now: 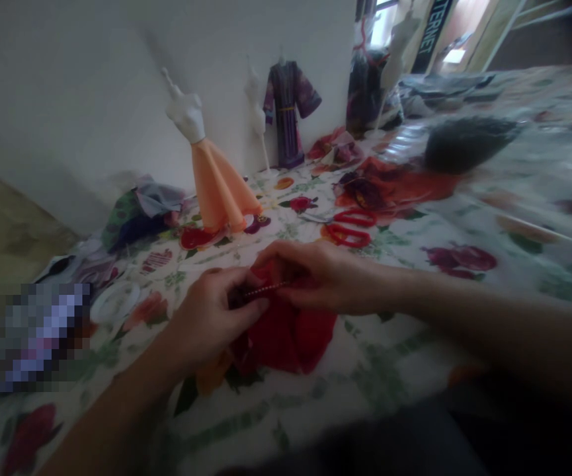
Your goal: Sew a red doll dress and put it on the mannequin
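"Count the hands and the workpiece."

"Two hands, one red cloth (293, 340). The cloth lies on the flower-printed worktop (365, 377), directly before the wearer and partly beneath the hands. One pale-dotted strip (266, 288) runs along it, spanning the gap between the hands."

"State of the fingers?"

"The left hand (216, 304) pinches the cloth at the strip's left end, thumb against fingers. The right hand (320, 274) has its fingers bent inward, pinching the cloth at the other end; the exact fingertip contact is blurred."

"Tools?"

"One pair of red-handled scissors (352, 230), lying beyond the right hand and apart from it."

"Dress forms?"

"Four: the first form (186, 114) wears one orange skirt (221, 192); the second form (253, 99) is bare; the third wears one purple robe (286, 112); the fourth form (402, 46), at right, is pale and blurred."

"Loose fabric?"

"At least three heaps: a green-and-grey heap (139, 211) left of the skirt, a pinkish heap (338, 147) near the robe, an orange-red heap (399, 185) beyond the scissors."

"Containers?"

"One dark bundle (469, 142) at right, apparently plastic-wrapped. Contents: cannot tell."
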The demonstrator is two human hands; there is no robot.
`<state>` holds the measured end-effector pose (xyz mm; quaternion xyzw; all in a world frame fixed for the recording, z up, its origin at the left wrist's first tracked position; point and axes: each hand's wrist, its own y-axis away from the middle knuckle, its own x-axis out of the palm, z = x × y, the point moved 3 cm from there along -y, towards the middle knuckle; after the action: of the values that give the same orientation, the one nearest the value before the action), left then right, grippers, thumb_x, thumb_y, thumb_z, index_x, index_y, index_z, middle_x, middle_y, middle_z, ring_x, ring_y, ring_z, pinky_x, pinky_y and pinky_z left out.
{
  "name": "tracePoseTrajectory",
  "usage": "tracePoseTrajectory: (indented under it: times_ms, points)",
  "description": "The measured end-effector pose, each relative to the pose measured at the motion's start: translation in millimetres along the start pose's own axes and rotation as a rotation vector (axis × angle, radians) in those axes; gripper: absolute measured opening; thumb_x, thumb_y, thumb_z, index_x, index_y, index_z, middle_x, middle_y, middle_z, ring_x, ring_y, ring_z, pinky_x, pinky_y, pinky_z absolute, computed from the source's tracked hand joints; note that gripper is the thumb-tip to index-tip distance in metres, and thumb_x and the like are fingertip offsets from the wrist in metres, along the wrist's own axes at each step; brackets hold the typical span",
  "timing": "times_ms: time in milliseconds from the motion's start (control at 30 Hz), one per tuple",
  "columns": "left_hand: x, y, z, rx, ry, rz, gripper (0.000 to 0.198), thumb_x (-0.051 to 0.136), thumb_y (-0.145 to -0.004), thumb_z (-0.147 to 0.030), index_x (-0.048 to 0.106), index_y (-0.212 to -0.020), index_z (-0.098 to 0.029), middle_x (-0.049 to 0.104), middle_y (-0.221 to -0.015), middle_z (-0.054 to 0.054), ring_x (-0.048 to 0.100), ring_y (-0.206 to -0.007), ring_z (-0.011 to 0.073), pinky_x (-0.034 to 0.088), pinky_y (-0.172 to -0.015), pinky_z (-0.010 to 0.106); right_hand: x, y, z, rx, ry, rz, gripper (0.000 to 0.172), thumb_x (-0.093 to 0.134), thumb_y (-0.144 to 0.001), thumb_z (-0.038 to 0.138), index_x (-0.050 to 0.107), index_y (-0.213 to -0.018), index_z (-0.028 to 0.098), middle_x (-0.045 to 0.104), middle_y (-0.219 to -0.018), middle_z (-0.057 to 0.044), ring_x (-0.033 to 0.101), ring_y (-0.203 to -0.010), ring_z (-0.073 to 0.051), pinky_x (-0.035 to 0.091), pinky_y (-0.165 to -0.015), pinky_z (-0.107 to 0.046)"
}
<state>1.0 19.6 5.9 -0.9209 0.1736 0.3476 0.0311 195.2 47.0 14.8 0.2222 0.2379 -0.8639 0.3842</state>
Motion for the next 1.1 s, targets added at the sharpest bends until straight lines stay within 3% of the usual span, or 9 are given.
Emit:
tracePoseTrajectory:
  times_ms: [233,700,1100]
  points:
    - [0.2,0.2,-2.1,0.010,-0.004,-0.010,0.014,0.066,-0.088,-0.033,0.072,-0.092,-0.021,0.073,-0.087,0.004,0.067,-0.080,0.0204,0.053,-0.067,0.029,-1.4,-0.3,1.3,-0.012,-0.013,-0.032,0.026,0.060,-0.093,0.015,0.057,-0.120,0.016,0.071,-0.093,-0.002,0.063,-0.079,-0.011,0.049,-0.072,-0.022]
    - [0.2,0.9,-1.7,-0.008,0.049,-0.006,0.017,0.068,-0.089,-0.037,0.072,-0.096,-0.022,0.074,-0.091,0.004,0.067,-0.083,0.0206,0.053,-0.069,0.029,0.2,-1.1,-2.3,-0.003,-0.011,-0.026,0.032,0.058,-0.091,0.011,0.054,-0.122,0.016,0.071,-0.092,-0.001,0.063,-0.078,-0.012,0.048,-0.070,-0.023]
    - [-0.5,1.8,-7.0,-0.004,0.015,-0.035,0.019,0.064,-0.092,-0.038,0.074,-0.093,-0.022,0.073,-0.084,0.003,0.063,-0.069,0.0168,0.045,-0.054,0.024,0.9,-3.0,-6.0,-0.048,0.015,-0.029,0.031,0.058,-0.091,0.013,0.054,-0.121,0.017,0.072,-0.093,-0.001,0.063,-0.078,-0.012,0.049,-0.069,-0.022]
